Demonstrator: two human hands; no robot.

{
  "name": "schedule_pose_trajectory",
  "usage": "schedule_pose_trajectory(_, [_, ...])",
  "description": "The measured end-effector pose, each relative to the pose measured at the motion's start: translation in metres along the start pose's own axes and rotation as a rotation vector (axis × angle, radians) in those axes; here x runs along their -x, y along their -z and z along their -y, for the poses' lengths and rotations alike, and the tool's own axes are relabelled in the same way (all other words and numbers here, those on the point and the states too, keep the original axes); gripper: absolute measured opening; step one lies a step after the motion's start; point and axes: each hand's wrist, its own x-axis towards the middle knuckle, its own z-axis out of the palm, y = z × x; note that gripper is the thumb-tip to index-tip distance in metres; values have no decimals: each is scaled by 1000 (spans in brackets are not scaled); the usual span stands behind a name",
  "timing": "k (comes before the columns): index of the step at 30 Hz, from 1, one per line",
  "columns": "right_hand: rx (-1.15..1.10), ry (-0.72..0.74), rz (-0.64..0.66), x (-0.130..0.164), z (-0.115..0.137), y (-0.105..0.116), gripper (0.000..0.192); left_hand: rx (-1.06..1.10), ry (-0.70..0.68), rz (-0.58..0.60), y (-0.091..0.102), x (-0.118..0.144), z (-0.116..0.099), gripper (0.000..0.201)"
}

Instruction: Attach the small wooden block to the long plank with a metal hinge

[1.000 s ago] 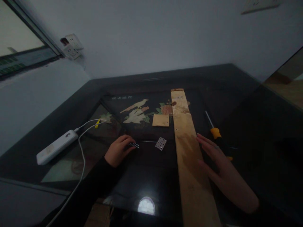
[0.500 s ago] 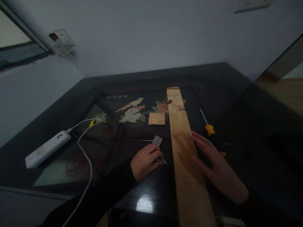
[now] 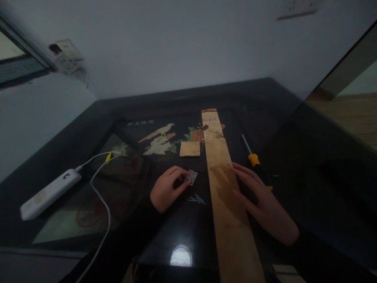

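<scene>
A long wooden plank (image 3: pixel 224 184) lies lengthwise on the dark glass table (image 3: pixel 294 149). My right hand (image 3: pixel 259 200) rests flat on the plank's right edge, fingers spread. My left hand (image 3: pixel 167 188) touches a small metal hinge (image 3: pixel 192 177) with its fingertips, just left of the plank. Several small screws (image 3: pixel 196 199) lie loose on the glass right of that hand. A yellow-handled screwdriver (image 3: pixel 253 159) lies beyond my right hand.
A small square wood piece (image 3: pixel 190 149) lies behind the hinge. A white power bank (image 3: pixel 48 193) with a white cable (image 3: pixel 101 184) sits at the left. Walls close off the table's far and left sides. A light reflection (image 3: pixel 181 256) shows near the front edge.
My left hand carried the screws toward the plank, set them down on the glass, then moved back up to the hinge. The right hand stayed on the plank.
</scene>
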Motion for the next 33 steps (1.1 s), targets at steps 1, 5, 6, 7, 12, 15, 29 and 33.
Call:
schedule_pose_trajectory(1, [-5, 1, 1, 0, 0, 0, 45, -4, 15, 14, 3, -7, 3, 18])
schedule_pose_trajectory(5, [-13, -12, 2, -1, -1, 1, 44, 15, -6, 194, 11, -28, 17, 34])
schedule_pose_trajectory(6, [-10, -21, -1, -1, -2, 2, 44, 17, -16, 230, 11, -31, 20, 37])
schedule_pose_trajectory(7, [-3, -30, -1, -1, -2, 2, 44, 17, -26, 257, 11, -33, 22, 39])
schedule_pose_trajectory(12, [59, -40, -23, 0, 0, 6, 43, -3, -31, 287, 10, -33, 28, 40])
schedule_pose_trajectory(15, [90, -21, -31, -1, 1, 7, 43, -14, -12, 277, 7, -32, 29, 37])
schedule_pose_trajectory(29, [-37, 129, 1, -15, 14, 5, 30, 317, 190, 105, -5, -26, 16, 16])
schedule_pose_trajectory(33, [-123, 105, 76, -31, 28, 2, 31, 657, 261, -7, -10, -25, -8, 21])
